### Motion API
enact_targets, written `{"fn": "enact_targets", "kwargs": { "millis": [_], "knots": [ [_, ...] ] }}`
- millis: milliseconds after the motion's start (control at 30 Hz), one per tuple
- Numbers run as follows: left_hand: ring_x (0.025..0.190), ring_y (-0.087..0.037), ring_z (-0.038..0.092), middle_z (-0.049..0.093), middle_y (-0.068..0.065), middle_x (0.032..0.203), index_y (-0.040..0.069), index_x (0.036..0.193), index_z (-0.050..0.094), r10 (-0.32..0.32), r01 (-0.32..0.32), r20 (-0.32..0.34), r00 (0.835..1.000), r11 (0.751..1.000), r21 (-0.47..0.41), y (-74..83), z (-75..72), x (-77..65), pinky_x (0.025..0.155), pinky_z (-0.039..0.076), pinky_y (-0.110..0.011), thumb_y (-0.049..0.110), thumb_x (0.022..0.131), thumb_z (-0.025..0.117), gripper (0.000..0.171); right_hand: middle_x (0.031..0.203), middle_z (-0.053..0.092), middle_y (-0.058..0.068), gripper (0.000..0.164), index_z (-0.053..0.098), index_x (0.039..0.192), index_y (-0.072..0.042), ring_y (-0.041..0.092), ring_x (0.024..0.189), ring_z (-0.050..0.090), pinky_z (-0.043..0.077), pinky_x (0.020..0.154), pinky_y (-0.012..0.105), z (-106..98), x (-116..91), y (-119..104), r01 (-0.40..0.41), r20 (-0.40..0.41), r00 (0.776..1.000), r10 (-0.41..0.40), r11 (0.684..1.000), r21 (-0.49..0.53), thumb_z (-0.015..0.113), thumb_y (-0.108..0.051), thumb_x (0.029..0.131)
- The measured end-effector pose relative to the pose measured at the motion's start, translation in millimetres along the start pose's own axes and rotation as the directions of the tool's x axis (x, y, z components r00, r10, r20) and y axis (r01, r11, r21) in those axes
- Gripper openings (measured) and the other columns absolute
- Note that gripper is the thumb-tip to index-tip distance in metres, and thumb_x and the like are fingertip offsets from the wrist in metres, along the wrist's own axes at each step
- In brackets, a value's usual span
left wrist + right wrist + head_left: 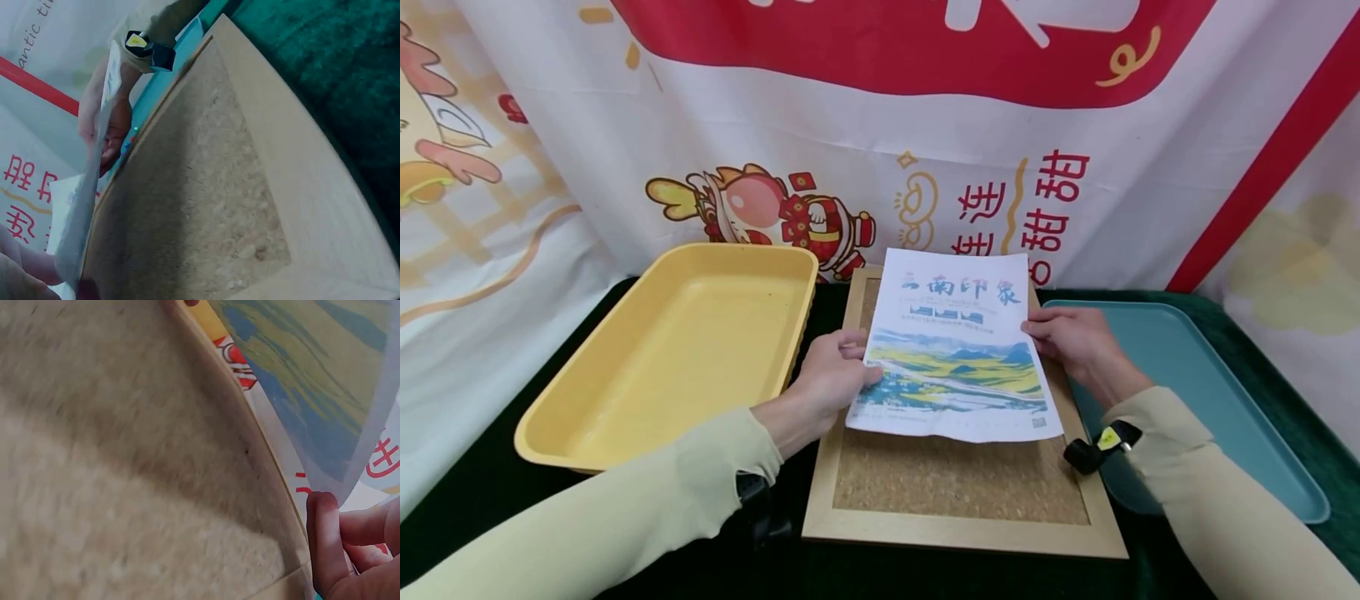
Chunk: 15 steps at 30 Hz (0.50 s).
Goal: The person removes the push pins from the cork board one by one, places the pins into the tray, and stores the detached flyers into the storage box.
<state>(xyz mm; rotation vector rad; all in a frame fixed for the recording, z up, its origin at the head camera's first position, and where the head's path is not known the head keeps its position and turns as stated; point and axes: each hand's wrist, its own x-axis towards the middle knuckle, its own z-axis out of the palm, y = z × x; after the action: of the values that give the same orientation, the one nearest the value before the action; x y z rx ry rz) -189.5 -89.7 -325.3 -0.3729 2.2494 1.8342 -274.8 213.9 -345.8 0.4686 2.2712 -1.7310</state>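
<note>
Both hands hold a printed paper sheet point(955, 358) with a landscape picture and Chinese lettering. The left hand point(835, 373) pinches its left edge, thumb over the front. At the right edge the right hand point(1071, 343) pinches the paper between thumb and fingers. Under the sheet lies a wood-framed cork board point(958, 479), whose upper part is hidden by the paper. In the left wrist view the paper point(94, 162) stands raised off the cork, seen almost edge-on. The right wrist view shows the right fingertips point(324, 515) at a paper corner, the printed side showing through.
To the left stands a yellow tray point(700, 350), and to the right a blue-green tray point(1195, 392), partly behind the right forearm. Small coloured bits point(130, 142) sit beyond the board's edge. A dark green cloth point(925, 575) covers the table; a printed banner point(850, 125) hangs behind.
</note>
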Motion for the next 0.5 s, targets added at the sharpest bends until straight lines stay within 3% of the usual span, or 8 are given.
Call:
{"fn": "enact_targets", "kwargs": {
  "millis": [100,200,333,500],
  "knots": [
    [0.105,-0.022,0.067,0.063,-0.011,0.128,0.010,0.141,0.049,0.023,-0.022,0.005,1.000,0.998,-0.066,5.5,-4.5,0.6,0.077,0.057,-0.030,-0.004,0.092,0.062,0.052,0.137,0.057,0.011,0.050,0.055,0.141,-0.014,0.011,0.091,0.069,0.055,0.080,0.021,1,-1,-4,-0.011,0.002,1.000,0.011,0.998,0.064,0.068,-0.025,0.095],
    [0.107,-0.019,0.066,0.063,-0.013,0.132,0.009,0.141,0.050,0.056,-0.052,0.030,0.998,0.991,-0.119,12.0,-16.0,1.5,0.075,0.057,-0.026,-0.003,0.094,0.059,0.049,0.136,0.058,0.010,0.049,0.058,0.139,-0.015,0.012,0.091,0.071,0.056,0.079,0.022,4,-2,-10,-0.017,-0.001,1.000,0.017,0.993,0.114,0.070,-0.026,0.093],
    [0.114,-0.019,0.063,0.060,-0.012,0.137,0.010,0.146,0.047,0.051,-0.038,0.089,0.995,0.989,-0.140,20.7,-35.5,3.1,0.087,0.055,-0.029,0.001,0.097,0.056,0.050,0.135,0.060,0.009,0.045,0.061,0.135,-0.017,0.012,0.092,0.072,0.055,0.078,0.021,11,-5,-20,-0.020,-0.003,1.000,0.021,0.985,0.172,0.071,-0.025,0.092],
    [0.123,-0.021,0.058,0.054,-0.011,0.144,0.013,0.152,0.039,0.025,-0.004,0.132,0.991,0.988,-0.154,26.0,-59.3,5.1,0.103,0.049,-0.040,0.003,0.101,0.050,0.053,0.135,0.060,0.009,0.041,0.063,0.133,-0.016,0.015,0.101,0.072,0.055,0.087,0.024,25,-8,-34,-0.049,0.040,0.998,0.039,0.950,0.310,0.070,-0.017,0.093]
  ]
}}
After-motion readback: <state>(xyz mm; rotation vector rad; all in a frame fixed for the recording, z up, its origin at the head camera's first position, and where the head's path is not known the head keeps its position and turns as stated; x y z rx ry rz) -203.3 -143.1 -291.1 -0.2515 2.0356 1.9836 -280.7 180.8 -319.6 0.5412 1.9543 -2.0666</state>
